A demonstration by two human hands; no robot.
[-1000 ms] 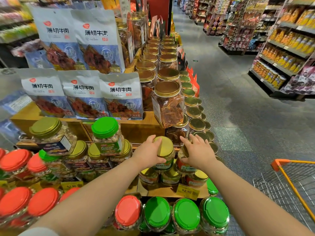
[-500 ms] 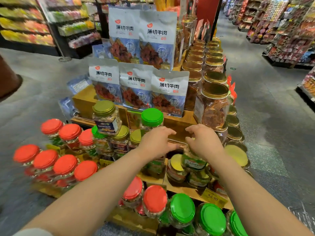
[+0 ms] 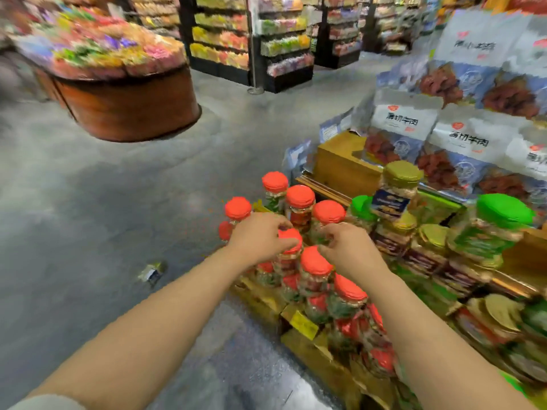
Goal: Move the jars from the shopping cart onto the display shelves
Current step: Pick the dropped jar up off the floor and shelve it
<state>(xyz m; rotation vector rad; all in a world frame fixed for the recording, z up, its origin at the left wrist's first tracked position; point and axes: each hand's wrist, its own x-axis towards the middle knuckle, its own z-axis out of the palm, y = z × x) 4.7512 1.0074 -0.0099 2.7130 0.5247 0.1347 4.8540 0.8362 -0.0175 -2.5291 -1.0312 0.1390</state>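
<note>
Two hands hover over the red-lidded jars (image 3: 315, 261) at the display's corner. Left hand (image 3: 260, 236) curls its fingers over one red lid, looks like it's gripping it. Right hand (image 3: 347, 248) is curled too, but it's too blurry to tell if it holds anything. Jars show reddish and green stuff inside. Green-lidded jars (image 3: 503, 211) and beef pouches (image 3: 402, 122) sit further right, and one small jar (image 3: 152, 272) lies on the floor.
</note>
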